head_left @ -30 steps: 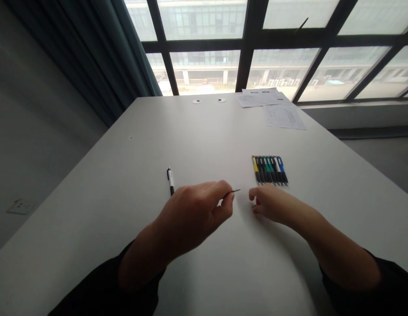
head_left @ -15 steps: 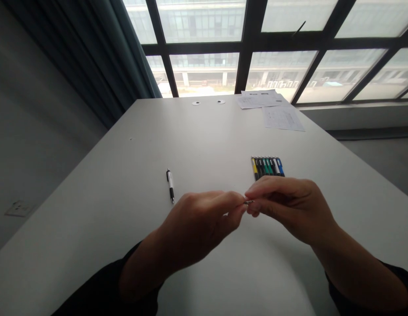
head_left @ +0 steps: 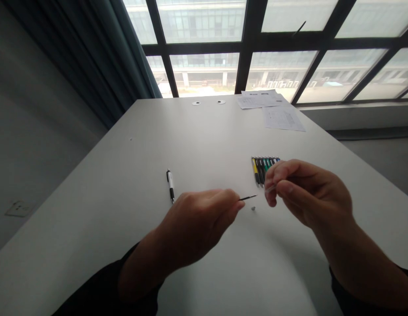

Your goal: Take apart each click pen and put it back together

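Note:
My left hand [head_left: 212,215] is closed, pinching a thin dark pen refill [head_left: 247,198] whose pale tip points right. To its right, my right hand [head_left: 306,191] pinches a small, thin, pale piece [head_left: 270,188] between thumb and fingers; its kind is not clear. Below the gap between the hands, a tiny silvery piece [head_left: 253,208] shows against the table. A row of pens [head_left: 260,171] lies just behind my right hand, which hides part of it. One white and black pen [head_left: 170,184] lies by itself beyond my left hand.
The white table [head_left: 191,136] reaches to the window. Papers [head_left: 283,117] lie at its far right corner, and two round white discs [head_left: 220,102] sit near the far edge. A dark curtain [head_left: 125,57] hangs at the left.
My hands have come apart: the right moved right and slightly up with the pale piece. The refill now shows sticking out of my left hand, and the tiny silvery piece has come into view.

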Tool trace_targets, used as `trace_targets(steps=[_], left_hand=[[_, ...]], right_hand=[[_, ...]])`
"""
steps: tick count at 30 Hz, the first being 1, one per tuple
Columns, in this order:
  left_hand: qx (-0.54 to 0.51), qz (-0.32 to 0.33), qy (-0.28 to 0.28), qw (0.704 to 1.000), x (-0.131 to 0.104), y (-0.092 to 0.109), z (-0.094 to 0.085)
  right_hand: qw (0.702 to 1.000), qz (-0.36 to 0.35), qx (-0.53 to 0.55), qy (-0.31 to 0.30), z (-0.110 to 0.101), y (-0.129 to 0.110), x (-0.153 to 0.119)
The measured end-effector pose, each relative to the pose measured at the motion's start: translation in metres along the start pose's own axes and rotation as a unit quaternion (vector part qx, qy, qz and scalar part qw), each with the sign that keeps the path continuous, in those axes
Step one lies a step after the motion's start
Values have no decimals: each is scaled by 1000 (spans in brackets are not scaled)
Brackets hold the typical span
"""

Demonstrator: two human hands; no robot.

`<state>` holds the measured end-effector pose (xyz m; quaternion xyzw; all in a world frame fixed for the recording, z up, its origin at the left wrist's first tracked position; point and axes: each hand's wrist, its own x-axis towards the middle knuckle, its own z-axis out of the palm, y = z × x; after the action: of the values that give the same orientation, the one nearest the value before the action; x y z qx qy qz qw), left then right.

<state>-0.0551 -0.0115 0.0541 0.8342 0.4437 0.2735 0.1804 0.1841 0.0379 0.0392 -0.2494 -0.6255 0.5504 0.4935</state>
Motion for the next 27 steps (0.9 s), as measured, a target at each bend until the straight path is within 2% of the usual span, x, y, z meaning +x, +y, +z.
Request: trace_targets(steps=[2, 3, 4, 5, 7, 8, 10, 15, 27], left_hand=[[5, -2, 4, 1000, 0, -1, 0], [9, -2, 7, 1000, 0, -1, 1], [13, 0, 9, 1000, 0, -1, 1], [18, 0, 11, 1000, 1, -1, 1], [27, 2, 13, 1000, 1, -2, 1], [31, 3, 13, 999, 1, -2, 1], [35, 5, 13, 999, 1, -3, 1], [34, 6, 7, 999, 2, -2, 1], [40, -3, -6, 999, 2, -4, 1]], right_hand=[[998, 26, -60, 1, -15, -1, 7], [990, 66, -123, -7, -22, 1, 11], [970, 127, -204, -32, -29, 4, 15], [932, 202, -293, -64, -34, 10, 18], [798, 342, -472, -152, -42, 26, 24], [768, 374, -491, -171, -44, 35, 25], [734, 414, -503, -192, -47, 54, 25], [711, 452, -496, -210, -51, 77, 22], [693, 500, -474, -212, -53, 74, 23]])
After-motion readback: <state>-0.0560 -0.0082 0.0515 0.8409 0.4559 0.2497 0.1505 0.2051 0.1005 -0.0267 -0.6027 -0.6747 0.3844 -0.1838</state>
